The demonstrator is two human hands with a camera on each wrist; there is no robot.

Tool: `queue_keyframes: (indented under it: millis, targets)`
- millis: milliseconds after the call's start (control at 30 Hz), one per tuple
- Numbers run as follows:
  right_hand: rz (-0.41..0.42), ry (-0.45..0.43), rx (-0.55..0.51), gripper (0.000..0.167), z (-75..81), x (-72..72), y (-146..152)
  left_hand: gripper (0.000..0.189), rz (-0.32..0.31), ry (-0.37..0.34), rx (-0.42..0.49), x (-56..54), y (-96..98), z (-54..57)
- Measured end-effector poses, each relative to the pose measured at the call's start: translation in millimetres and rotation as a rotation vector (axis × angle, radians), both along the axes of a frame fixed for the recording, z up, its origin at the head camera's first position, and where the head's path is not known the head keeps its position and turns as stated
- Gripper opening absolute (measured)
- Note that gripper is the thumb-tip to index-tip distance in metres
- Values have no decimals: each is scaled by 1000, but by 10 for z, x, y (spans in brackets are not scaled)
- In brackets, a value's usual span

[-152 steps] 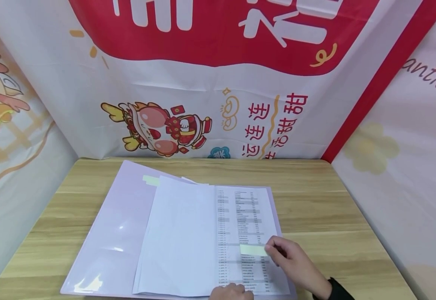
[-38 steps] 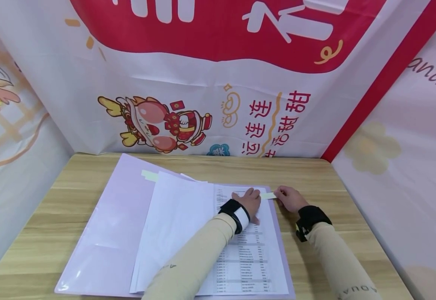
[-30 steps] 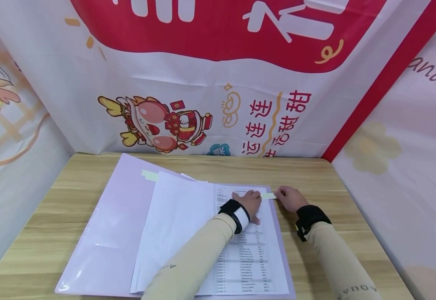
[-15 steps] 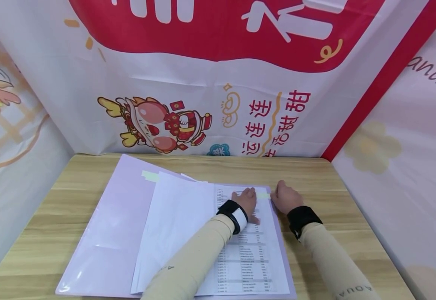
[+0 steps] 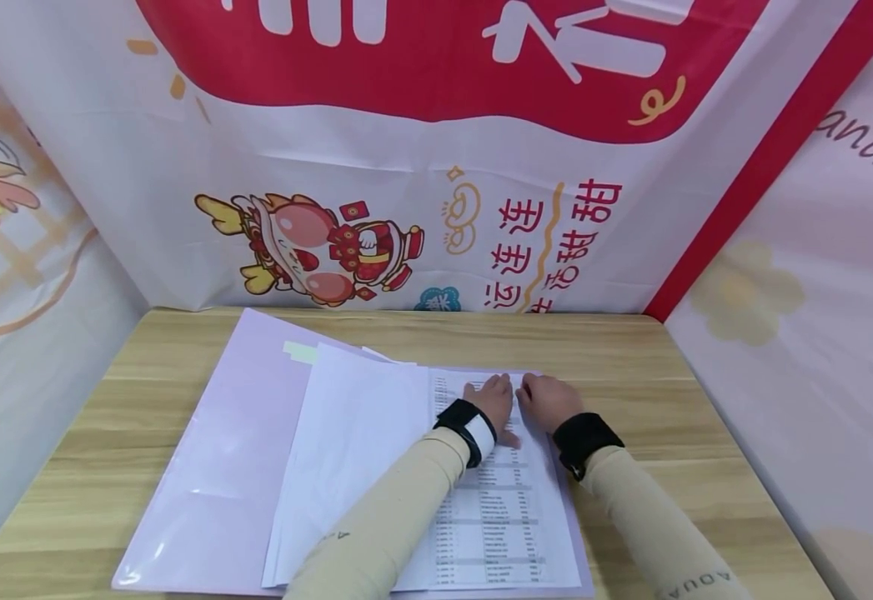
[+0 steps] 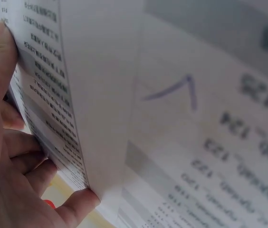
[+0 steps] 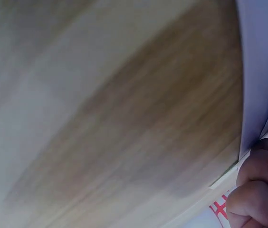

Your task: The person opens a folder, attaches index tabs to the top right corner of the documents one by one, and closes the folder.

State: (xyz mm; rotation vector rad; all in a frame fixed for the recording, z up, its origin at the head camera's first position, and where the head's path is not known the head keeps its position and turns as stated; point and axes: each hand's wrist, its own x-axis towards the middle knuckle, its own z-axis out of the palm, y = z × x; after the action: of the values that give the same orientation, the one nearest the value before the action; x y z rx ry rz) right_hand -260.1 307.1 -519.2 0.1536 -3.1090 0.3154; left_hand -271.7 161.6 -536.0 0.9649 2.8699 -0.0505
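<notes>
On the table lies an open pale purple folder point(image 5: 203, 467) with white sheets in it. My left hand point(image 5: 492, 404) rests on the upper part of a printed list page point(image 5: 511, 517), fingers spread. The left wrist view shows that page close up, with a pen tick on it. Beside the left hand, my right hand point(image 5: 552, 402) is on the page's upper right edge, fingers curled. In the head view it covers the sticky tab there. A pale strip point(image 7: 224, 176) shows past the folder's edge beside the curled fingers point(image 7: 257, 199) in the right wrist view.
More pale green sticky tabs point(image 5: 301, 352) stick out at the top left of the blank white sheet point(image 5: 361, 467). The wooden table point(image 5: 676, 483) reaches past the folder on both sides. A printed cloth point(image 5: 376, 142) hangs behind it.
Earlier, my right hand held the pale green tab by its outer end at the page's upper right edge. It has since slid left over the tab. The left hand has barely moved this last second.
</notes>
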Motion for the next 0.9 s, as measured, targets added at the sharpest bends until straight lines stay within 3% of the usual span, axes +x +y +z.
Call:
queue_keyframes:
  millis: [233, 533, 900]
  targets:
    - [5, -28, 11, 19, -3, -13, -14, 104, 5, -3, 5, -4, -16, -5]
    - [20, 20, 13, 18, 4, 0, 78, 101, -8, -5, 35, 72, -56, 165]
    - [-70, 24, 4, 14, -18, 42, 322, 91, -63, -63, 20, 93, -52, 273]
